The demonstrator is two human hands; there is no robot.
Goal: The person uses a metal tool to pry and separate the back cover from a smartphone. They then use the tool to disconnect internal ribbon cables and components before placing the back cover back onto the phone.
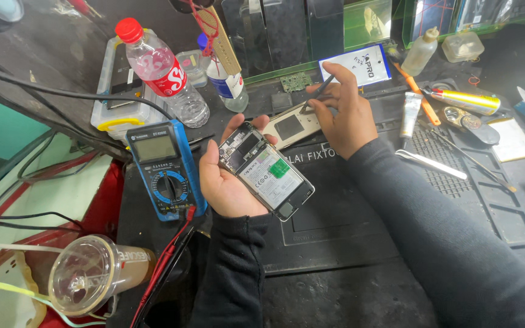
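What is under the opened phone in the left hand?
The left hand cradles the opened phone from below, fingers wrapping its upper edge. Beneath both lies the black work mat. The phone's underside and the palm touching it are covered, so nothing more shows there.

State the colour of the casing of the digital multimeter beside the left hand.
Blue, with a dark front face, on the digital multimeter; clearest in the head view.
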